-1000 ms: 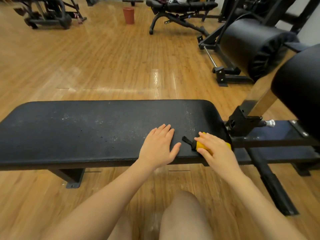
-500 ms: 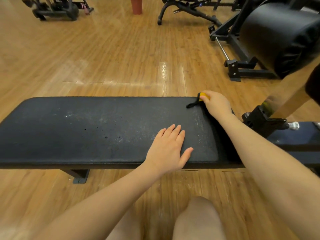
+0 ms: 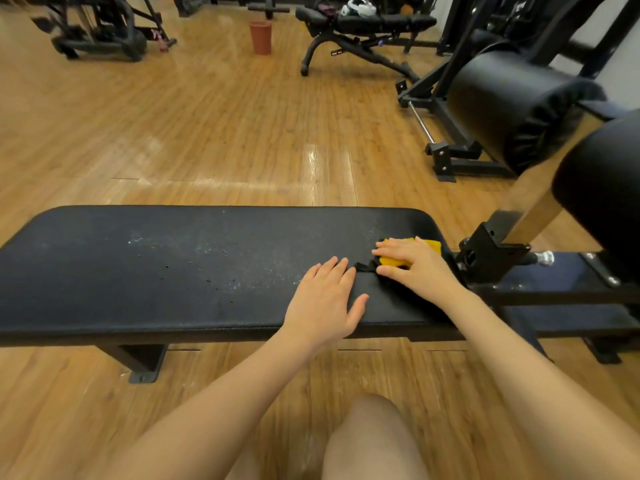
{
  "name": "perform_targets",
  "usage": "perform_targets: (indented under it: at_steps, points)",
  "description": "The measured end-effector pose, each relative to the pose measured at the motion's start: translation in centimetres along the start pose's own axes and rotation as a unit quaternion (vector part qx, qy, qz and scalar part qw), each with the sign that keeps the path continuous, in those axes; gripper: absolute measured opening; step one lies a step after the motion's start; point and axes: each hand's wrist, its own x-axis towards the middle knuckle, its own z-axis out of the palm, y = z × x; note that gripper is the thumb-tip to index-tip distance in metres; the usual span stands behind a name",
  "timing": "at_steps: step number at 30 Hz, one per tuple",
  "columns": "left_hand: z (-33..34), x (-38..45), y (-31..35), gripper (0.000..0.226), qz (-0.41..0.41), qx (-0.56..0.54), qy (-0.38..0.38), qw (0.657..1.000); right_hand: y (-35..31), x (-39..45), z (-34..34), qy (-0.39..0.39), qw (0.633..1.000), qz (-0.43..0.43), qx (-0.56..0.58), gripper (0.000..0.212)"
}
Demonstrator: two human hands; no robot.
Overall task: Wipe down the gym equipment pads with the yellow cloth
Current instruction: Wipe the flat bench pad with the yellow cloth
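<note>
The yellow cloth (image 3: 412, 255) was pressed flat under the right hand (image 3: 414, 265) at the right end of the bench pad (image 3: 173, 271), whose dusty length ran leftward. The left hand (image 3: 323, 301) was laid open, fingers spread, just beside it, gripping nothing.

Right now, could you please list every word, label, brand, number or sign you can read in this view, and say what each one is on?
None: no legible text shows anywhere in the head view.
Bench pad: only pale dusty specks, no lettering.
Yellow cloth: plain, with a black strap; no print seen.
Roller pad: unmarked black cover.
Reddish bin: no label seen.
Far bench: the items lying on it are too small and blurred to read.
</note>
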Motion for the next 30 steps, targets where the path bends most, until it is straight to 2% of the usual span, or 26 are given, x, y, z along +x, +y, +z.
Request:
perform_targets:
  at_steps: [2,8,11,14,17,22,25,30]
  points:
    - [-0.1,-0.1,0.0,0.06,-0.002,-0.002,-0.001,1.0,-0.6,-0.9,0.4,0.001,0.999,0.013,-0.052,0.049]
    - [0.2,-0.1,0.1,0.064,-0.014,0.007,0.008,1.0,-1.0,-2.7,1.4,-0.039,0.988,-0.014,-0.151,0.052]
    - [0.4,0.1,0.1,0.071,-0.017,0.022,0.008,1.0,-1.3,-1.2,1.4,-0.029,0.994,0.01,-0.105,0.047]
    - [0.6,0.4,-0.1,0.066,-0.017,0.018,0.009,1.0,-0.9,1.9,1.7,0.0,0.999,0.011,-0.05,0.033]
    - [0.7,0.4,-0.2,0.069,-0.028,0.029,0.003,0.999,0.3,6.1,1.8,0.012,0.997,-0.008,-0.076,0.033]
    - [0.8,0.4,-0.2,0.073,-0.04,0.043,-0.008,0.998,1.2,12.1,1.8,0.039,0.993,0.04,-0.106,0.037]
    - [0.8,0.4,-0.3,0.071,-0.038,0.046,-0.014,0.998,1.0,11.8,1.9,0.032,0.991,0.03,-0.126,0.034]
    - [0.5,0.3,-0.2,0.068,-0.043,0.032,-0.017,0.998,-0.5,5.7,2.1,0.026,0.996,0.024,-0.076,0.033]
